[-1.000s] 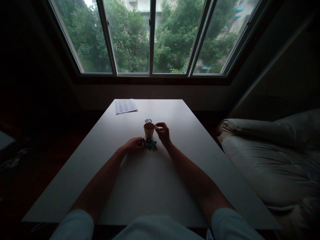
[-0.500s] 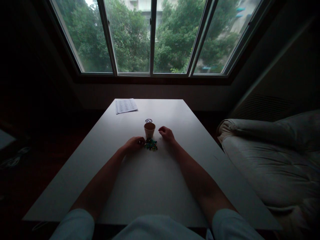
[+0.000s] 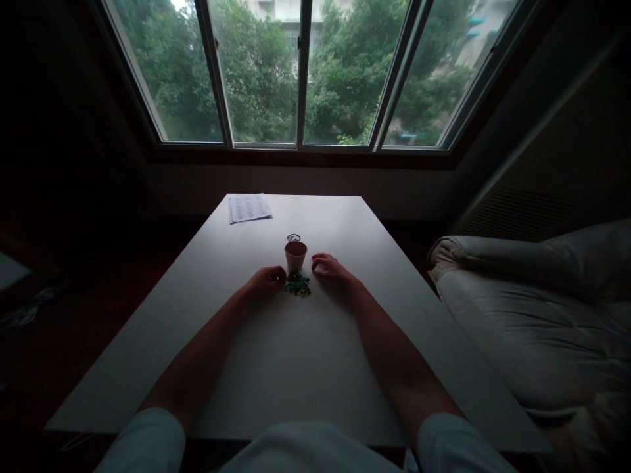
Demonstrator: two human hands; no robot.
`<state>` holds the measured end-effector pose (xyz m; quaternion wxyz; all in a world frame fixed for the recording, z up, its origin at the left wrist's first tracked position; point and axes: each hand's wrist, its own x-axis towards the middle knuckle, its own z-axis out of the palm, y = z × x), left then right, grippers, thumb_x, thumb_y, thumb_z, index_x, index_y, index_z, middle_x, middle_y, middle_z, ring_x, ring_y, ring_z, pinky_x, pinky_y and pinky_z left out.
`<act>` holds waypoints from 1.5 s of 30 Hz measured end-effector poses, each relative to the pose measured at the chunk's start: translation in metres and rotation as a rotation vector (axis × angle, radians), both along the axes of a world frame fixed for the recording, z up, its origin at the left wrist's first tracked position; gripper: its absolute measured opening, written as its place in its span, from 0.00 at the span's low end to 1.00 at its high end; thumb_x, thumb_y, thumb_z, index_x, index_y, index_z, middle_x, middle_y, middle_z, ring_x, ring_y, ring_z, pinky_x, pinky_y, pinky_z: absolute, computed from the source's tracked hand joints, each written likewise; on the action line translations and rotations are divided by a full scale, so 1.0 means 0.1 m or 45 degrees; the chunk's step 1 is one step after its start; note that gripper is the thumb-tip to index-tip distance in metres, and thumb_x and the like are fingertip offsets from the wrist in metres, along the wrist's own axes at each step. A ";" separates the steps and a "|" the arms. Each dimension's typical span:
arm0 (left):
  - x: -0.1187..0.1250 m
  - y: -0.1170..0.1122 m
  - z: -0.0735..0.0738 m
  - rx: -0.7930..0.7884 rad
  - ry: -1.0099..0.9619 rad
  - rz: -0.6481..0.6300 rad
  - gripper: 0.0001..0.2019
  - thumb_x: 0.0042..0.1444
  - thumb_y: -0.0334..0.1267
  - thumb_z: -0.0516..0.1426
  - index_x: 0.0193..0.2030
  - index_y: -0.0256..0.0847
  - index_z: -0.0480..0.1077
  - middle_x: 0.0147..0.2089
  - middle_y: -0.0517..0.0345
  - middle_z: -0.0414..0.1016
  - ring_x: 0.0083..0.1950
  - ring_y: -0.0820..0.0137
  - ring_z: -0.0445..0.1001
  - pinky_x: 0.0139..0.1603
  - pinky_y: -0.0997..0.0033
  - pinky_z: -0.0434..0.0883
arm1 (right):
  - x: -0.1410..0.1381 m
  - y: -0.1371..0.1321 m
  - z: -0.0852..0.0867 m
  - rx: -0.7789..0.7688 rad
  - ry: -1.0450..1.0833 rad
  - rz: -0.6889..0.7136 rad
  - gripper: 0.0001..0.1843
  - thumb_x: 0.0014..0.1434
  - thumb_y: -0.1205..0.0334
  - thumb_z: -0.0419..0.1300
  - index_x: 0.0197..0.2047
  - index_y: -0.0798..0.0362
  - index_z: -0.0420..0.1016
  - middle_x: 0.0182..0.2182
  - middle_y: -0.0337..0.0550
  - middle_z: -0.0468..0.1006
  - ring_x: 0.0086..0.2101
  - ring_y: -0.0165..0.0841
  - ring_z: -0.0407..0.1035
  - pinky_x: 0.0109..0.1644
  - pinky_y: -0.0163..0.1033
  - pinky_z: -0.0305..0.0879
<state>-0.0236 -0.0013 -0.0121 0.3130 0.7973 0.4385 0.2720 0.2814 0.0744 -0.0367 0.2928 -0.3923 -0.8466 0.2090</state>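
A small brown paper cup (image 3: 296,255) stands upright on the white table (image 3: 296,355). Just in front of it lies a little heap of small coloured pieces (image 3: 298,284), green and blue among them. My left hand (image 3: 265,282) rests on the table at the heap's left edge, fingers curled and touching the pieces. My right hand (image 3: 329,268) rests on the table to the right of the cup and heap, fingers curled in a pinch. What either hand holds is too small and dark to make out.
A small dark ring-shaped object (image 3: 293,237) lies just behind the cup. A printed sheet of paper (image 3: 249,208) lies at the table's far left corner. A pale cushioned sofa (image 3: 532,309) stands to the right. A wide window (image 3: 305,72) faces trees.
My right hand was raised beside the cup's rim a second ago; it has come down onto the table to the right of the heap. My left hand has stayed at the heap.
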 end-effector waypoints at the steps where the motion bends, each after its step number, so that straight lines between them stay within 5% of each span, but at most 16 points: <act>1: 0.01 0.00 0.00 -0.001 -0.002 0.012 0.09 0.53 0.39 0.57 0.39 0.39 0.74 0.34 0.60 0.75 0.34 0.73 0.68 0.35 0.75 0.64 | -0.01 0.01 -0.01 -0.001 0.023 0.011 0.08 0.48 0.65 0.66 0.34 0.46 0.82 0.53 0.44 0.76 0.56 0.42 0.67 0.62 0.52 0.60; 8: 0.05 0.01 -0.06 0.005 -0.041 0.126 0.09 0.54 0.41 0.58 0.39 0.39 0.74 0.35 0.60 0.75 0.33 0.73 0.68 0.35 0.75 0.65 | -0.05 0.02 -0.03 -0.001 0.150 0.008 0.06 0.48 0.66 0.65 0.31 0.47 0.81 0.50 0.44 0.78 0.53 0.41 0.69 0.60 0.50 0.63; 17: 0.04 0.06 -0.12 0.078 -0.056 0.151 0.09 0.55 0.39 0.58 0.40 0.39 0.75 0.35 0.58 0.76 0.35 0.73 0.69 0.38 0.73 0.66 | -0.19 -0.03 -0.06 0.149 0.444 -0.348 0.08 0.55 0.61 0.58 0.37 0.49 0.78 0.35 0.41 0.80 0.37 0.36 0.73 0.44 0.44 0.71; 24: 0.06 0.05 -0.11 0.081 -0.038 0.173 0.10 0.54 0.39 0.58 0.41 0.40 0.76 0.37 0.58 0.78 0.35 0.72 0.70 0.38 0.72 0.67 | -0.36 -0.20 0.13 0.215 0.542 -0.476 0.08 0.56 0.62 0.57 0.37 0.50 0.76 0.35 0.42 0.79 0.34 0.35 0.71 0.40 0.41 0.69; 35: 0.08 0.04 -0.10 0.054 -0.059 0.191 0.10 0.55 0.37 0.57 0.42 0.39 0.75 0.37 0.57 0.79 0.36 0.71 0.72 0.39 0.71 0.68 | -0.65 -0.44 0.44 0.260 0.693 -0.420 0.11 0.64 0.57 0.55 0.40 0.50 0.78 0.38 0.45 0.79 0.36 0.36 0.72 0.42 0.42 0.71; 45: 0.08 0.01 -0.07 0.049 -0.073 0.181 0.10 0.54 0.37 0.57 0.41 0.39 0.75 0.37 0.58 0.78 0.36 0.71 0.71 0.39 0.71 0.68 | -0.71 -0.47 0.51 0.225 0.710 -0.402 0.12 0.64 0.56 0.56 0.42 0.49 0.80 0.40 0.45 0.79 0.37 0.37 0.73 0.41 0.42 0.72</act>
